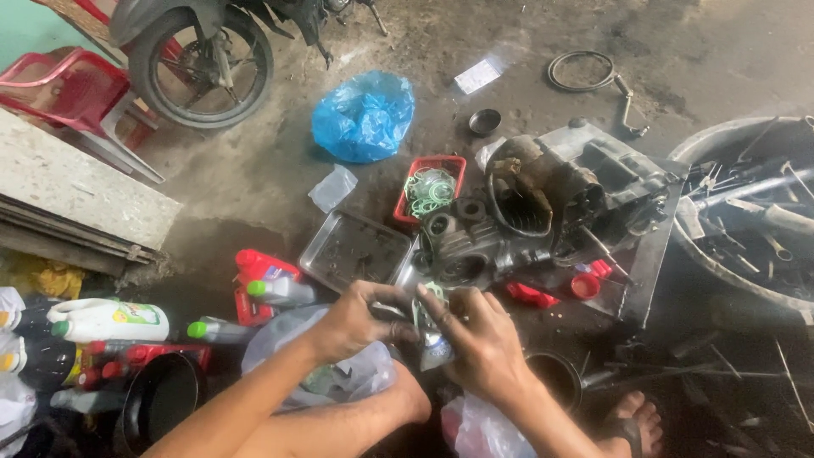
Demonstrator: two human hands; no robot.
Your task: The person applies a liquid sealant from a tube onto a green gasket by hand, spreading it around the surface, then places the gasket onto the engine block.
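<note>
Silvery and crumpled, a small squeeze tube stood out between the two hands, its body creased and its lower end flattened; green printing showed near its top. Just beside it the left hand pinched a small metal part, too small to make out further.

Bare, oil-stained concrete floor served as the work surface. An opened engine block lay just beyond the hands, with a metal tray and a red basket of green rings near it. A blue plastic bag and a motorcycle wheel sat farther back, bottles to the left.

Fingers of the right hand were clamped around the tube's upper part, thumb across its front. Left fingers were closed on the metal part, touching the tube's top.
</note>
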